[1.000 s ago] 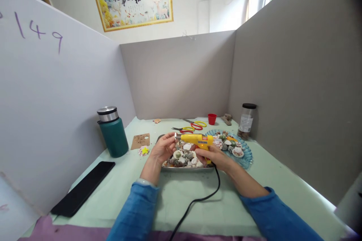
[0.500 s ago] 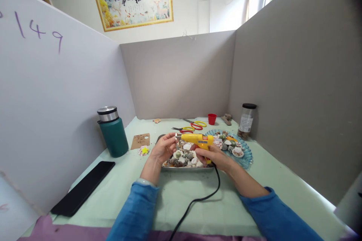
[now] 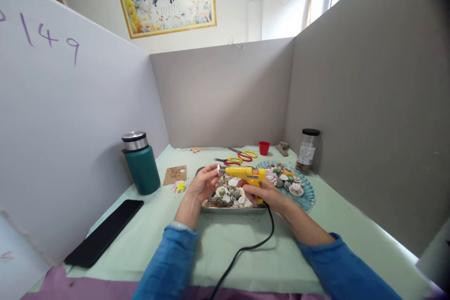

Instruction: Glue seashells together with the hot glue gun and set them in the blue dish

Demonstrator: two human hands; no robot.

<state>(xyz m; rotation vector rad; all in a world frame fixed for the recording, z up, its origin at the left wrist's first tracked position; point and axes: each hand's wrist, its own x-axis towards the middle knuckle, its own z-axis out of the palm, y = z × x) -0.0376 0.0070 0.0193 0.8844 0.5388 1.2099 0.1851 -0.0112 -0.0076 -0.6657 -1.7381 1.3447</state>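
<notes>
My right hand [image 3: 265,194] grips the handle of a yellow hot glue gun [image 3: 244,174] whose black cord [image 3: 242,248] trails toward me. Its metal nozzle points left at my left hand [image 3: 203,185]. The fingers of that hand are pinched on a small piece right at the nozzle tip; it is too small to name. Both hands hover over a metal tray [image 3: 232,209] filled with several seashells.
A blue glass plate [image 3: 306,193] of shells lies right of the tray. Behind are scissors [image 3: 242,154], a red cup [image 3: 264,148] and a clear jar [image 3: 307,150]. At the left stand a green flask [image 3: 141,164], a brown card [image 3: 175,175], a small star ornament [image 3: 180,187] and a black phone [image 3: 104,232]. Grey partitions enclose the table.
</notes>
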